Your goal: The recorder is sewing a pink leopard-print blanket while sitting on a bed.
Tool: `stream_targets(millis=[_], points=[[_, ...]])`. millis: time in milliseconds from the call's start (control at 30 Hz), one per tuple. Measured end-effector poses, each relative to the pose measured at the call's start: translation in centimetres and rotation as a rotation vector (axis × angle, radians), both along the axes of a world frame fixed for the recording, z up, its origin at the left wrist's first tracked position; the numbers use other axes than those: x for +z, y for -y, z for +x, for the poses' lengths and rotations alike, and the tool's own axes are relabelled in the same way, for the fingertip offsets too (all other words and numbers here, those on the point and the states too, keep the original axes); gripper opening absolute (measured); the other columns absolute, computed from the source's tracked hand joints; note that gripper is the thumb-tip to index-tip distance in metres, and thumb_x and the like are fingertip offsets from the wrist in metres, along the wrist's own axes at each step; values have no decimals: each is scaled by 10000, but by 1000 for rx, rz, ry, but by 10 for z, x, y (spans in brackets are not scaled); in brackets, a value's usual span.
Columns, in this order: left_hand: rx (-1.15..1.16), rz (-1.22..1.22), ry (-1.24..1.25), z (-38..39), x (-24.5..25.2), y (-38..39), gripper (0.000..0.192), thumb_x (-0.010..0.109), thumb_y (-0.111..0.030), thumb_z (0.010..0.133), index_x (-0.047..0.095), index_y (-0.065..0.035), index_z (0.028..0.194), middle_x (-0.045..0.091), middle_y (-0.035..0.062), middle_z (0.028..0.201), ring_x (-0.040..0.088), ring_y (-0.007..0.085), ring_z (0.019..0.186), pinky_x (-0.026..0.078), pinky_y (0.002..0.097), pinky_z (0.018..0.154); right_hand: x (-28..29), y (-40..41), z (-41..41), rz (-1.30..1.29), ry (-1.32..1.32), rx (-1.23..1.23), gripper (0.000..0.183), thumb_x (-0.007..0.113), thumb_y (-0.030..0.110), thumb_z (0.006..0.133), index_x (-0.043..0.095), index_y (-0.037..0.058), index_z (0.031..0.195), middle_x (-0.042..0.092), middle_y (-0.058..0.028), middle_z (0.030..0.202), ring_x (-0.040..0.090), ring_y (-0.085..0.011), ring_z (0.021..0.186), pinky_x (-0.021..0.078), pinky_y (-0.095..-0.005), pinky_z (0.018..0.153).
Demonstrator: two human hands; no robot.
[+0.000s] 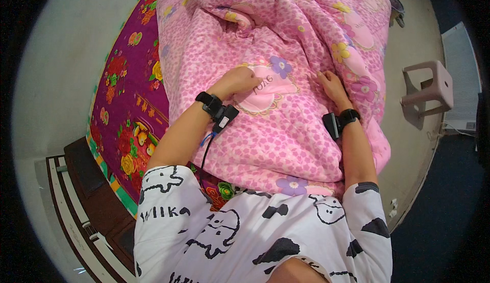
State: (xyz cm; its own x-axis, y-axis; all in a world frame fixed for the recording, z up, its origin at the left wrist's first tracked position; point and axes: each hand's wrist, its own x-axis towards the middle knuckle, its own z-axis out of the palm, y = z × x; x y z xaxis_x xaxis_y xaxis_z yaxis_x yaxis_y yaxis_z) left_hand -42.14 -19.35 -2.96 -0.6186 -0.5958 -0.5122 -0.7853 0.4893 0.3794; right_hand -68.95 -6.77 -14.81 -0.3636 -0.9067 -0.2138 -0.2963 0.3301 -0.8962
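Observation:
A thick pink quilt (291, 137) lies rumpled before me, printed with small petals, larger flowers and pale lettered patches. My left hand (242, 81) is curled down on it, gripping cloth at the edge of a patch beside a purple flower. Farther right, my right hand (334, 87) grips the quilt along a raised fold, with some of its fingers hidden. Both wrists wear black straps with small devices, and a cable runs from the left one. Beneath the quilt, a purple floral bedsheet (126, 91) shows along the left side.
On the right, a pale plastic stool (430, 89) stands on the floor (413, 149) by a white panel (461, 80). A dark object (396, 9) is near the bed's far right corner. A wall (57, 72) borders the left, with dark brown furniture (95, 191) at the lower left.

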Motion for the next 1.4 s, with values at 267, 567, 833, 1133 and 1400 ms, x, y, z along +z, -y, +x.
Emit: stream_targets(millis=[267,567,833,1133,1400], points=[[193,986,-985,39,48,39,305,446,-338,904,582,-68,940,586,81,990,537,138,886,418,309,805,-10,1,4,-93,-3,14,367,500,342,866,532,-20,819,504,-32,700,444,-100,665,373,-257,593],[492,31,-570,71,66,32,369,478,-357,886,580,-78,1104,597,15,1021,524,118,887,419,269,745,-21,2,-5,-52,8,-7,345,494,330,874,525,-6,802,475,-13,719,406,-99,685,358,-257,613],[441,152,-323,83,-2,-40,463,488,-417,843,587,28,767,571,184,702,536,257,637,421,351,638,-15,2,-4,-4,-123,38,368,497,346,872,503,-11,785,451,-12,701,387,-107,668,349,-259,603],[425,65,-329,79,-1,-37,491,490,-425,836,579,53,770,566,184,687,529,267,621,419,365,608,-40,6,-18,31,-113,29,460,504,381,846,545,-72,907,597,-172,850,545,-233,786,415,-331,723],[466,449,-225,79,4,-35,231,540,-239,842,546,-43,720,507,7,656,446,89,482,367,219,437,-29,4,-11,22,-93,37,454,508,372,839,557,-71,927,603,-181,871,552,-241,813,416,-330,745]])
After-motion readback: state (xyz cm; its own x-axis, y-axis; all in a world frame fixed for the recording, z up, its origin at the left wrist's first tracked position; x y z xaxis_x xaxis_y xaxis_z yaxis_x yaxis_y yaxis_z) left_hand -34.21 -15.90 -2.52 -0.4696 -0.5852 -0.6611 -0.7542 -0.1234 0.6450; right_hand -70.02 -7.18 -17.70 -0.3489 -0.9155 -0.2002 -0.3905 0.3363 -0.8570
